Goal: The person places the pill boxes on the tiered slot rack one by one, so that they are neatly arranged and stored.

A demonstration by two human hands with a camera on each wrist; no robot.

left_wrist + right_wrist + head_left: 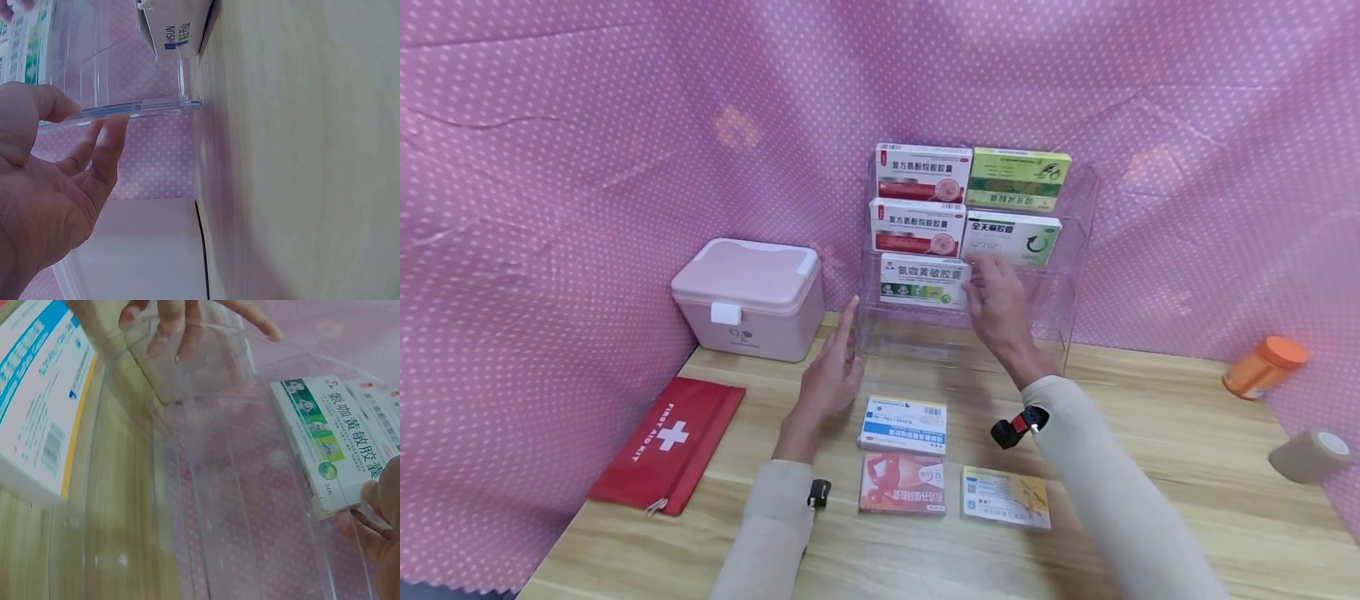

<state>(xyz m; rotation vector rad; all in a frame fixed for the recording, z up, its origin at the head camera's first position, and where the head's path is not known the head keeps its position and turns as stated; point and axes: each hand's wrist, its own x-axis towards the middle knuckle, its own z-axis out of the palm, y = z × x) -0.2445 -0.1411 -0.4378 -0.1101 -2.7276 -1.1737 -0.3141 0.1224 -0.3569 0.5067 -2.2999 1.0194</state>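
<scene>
The green-and-white box (pixel 922 282) stands in the lowest tier of the clear rack (pixel 1078 250), at that tier's left end, with the right hand (pixel 996 304) on its right edge; in the right wrist view the fingers (pixel 375 534) curl round the box's end, so the hand has hold of it. The left hand (pixel 831 375) is up near the rack's left front corner, fingers nearly straight, holding nothing; the left wrist view shows the fingertips (pixel 112 134) right at the clear edge, though whether they touch it I cannot tell.

Risks, as I judge them: the rack looks light and nothing pins it, so a push on the box could slide it back or tip it. The box may catch on the tier's front lip and lean out. A sleeve could brush the boxes nearest the person.

Near to far: three flat boxes lie on the table (pixel 1150 500), a red one (pixel 902 483), a yellow one (pixel 1006 497) and a blue-and-white one (pixel 903 424) just before the rack. The rack's middle tier holds a red-and-white box (pixel 917 227) and a white box with a green arrow (pixel 1012 237); the top tier holds another red-and-white box (pixel 923 172) and a green one (pixel 1018 178). The pink case (pixel 748 297) and red pouch (pixel 668 442) are closed, contents hidden.
</scene>
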